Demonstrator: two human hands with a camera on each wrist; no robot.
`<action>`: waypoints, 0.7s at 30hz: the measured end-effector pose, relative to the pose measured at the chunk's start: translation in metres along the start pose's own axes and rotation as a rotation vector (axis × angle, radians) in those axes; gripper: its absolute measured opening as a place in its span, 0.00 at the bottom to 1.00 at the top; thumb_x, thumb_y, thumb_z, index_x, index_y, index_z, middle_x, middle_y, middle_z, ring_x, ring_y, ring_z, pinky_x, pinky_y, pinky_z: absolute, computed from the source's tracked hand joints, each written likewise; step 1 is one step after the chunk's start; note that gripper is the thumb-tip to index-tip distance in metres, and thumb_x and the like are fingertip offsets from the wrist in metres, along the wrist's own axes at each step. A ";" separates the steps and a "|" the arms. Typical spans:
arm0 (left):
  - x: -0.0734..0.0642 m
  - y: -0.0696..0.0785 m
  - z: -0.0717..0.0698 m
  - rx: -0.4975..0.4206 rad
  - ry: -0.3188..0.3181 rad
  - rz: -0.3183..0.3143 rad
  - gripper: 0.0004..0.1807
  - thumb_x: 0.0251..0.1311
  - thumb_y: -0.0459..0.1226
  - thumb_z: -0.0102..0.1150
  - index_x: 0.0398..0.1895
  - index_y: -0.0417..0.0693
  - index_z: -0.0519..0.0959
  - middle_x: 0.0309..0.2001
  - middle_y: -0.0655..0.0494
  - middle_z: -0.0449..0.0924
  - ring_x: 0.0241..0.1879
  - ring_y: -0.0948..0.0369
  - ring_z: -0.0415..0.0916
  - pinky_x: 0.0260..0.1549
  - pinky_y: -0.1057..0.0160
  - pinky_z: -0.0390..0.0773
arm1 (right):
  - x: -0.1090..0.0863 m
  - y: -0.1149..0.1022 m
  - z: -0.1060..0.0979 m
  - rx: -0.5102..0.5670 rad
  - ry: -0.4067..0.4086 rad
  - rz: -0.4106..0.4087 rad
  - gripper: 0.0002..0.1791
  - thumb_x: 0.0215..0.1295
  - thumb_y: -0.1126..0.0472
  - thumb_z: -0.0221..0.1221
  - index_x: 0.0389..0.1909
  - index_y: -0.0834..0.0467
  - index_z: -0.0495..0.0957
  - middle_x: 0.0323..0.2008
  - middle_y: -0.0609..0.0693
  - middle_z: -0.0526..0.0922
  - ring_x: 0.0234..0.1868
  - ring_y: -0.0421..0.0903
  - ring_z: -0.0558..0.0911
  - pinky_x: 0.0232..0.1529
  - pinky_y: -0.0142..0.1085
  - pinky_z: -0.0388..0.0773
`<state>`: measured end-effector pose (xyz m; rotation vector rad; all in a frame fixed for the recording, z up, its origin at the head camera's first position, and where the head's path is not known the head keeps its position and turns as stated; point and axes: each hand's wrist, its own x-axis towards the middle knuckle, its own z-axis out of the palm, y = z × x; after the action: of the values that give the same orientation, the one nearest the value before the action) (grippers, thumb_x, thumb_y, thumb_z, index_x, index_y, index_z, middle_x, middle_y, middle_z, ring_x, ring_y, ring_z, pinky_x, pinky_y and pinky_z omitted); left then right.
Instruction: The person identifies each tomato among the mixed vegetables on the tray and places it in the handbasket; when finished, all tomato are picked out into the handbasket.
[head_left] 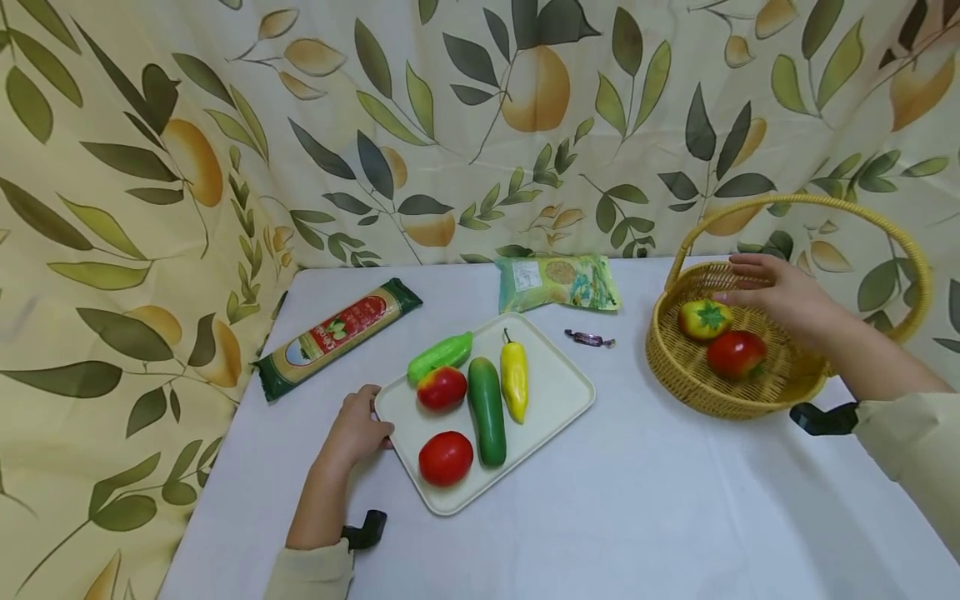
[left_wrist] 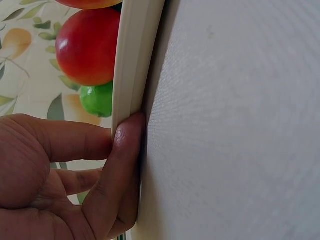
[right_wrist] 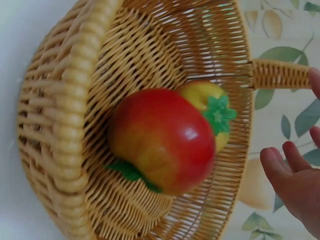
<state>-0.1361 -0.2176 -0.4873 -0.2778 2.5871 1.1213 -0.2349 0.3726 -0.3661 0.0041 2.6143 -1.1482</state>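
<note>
My left hand [head_left: 357,431] pinches the left edge of a cream rectangular tray [head_left: 555,408], thumb and fingers at its rim in the left wrist view. On the tray lie a dark green cucumber [head_left: 487,412], a yellow chili pepper [head_left: 514,379], a light green ridged vegetable [head_left: 440,357], a red-yellow fruit [head_left: 442,389] and a red tomato [head_left: 446,458]. My right hand [head_left: 783,296] is over the back of a wicker basket [head_left: 693,392], fingers extended and holding nothing. Inside the basket sit a yellow fruit with a green calyx [head_left: 705,320] and a red-yellow tomato-like fruit [head_left: 737,355].
A long green-and-tan packet [head_left: 337,337] lies at the left of the white-covered table [head_left: 622,500]. At the back is a pale green bag [head_left: 558,282], with a small purple wrapped candy [head_left: 589,338] in front. The basket's tall handle [head_left: 810,200] arches above my right hand. A leaf-patterned cloth hangs behind.
</note>
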 end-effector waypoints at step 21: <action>0.001 -0.002 0.000 0.006 0.010 0.020 0.33 0.57 0.31 0.64 0.67 0.36 0.67 0.50 0.41 0.69 0.48 0.47 0.69 0.47 0.51 0.72 | -0.015 -0.028 0.031 0.279 0.001 -0.066 0.43 0.73 0.49 0.57 0.80 0.48 0.45 0.72 0.52 0.59 0.63 0.39 0.67 0.59 0.29 0.70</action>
<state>-0.1369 -0.2190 -0.4888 -0.2567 2.6073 1.1214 -0.2157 0.3328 -0.3614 -0.0236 2.4492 -1.5269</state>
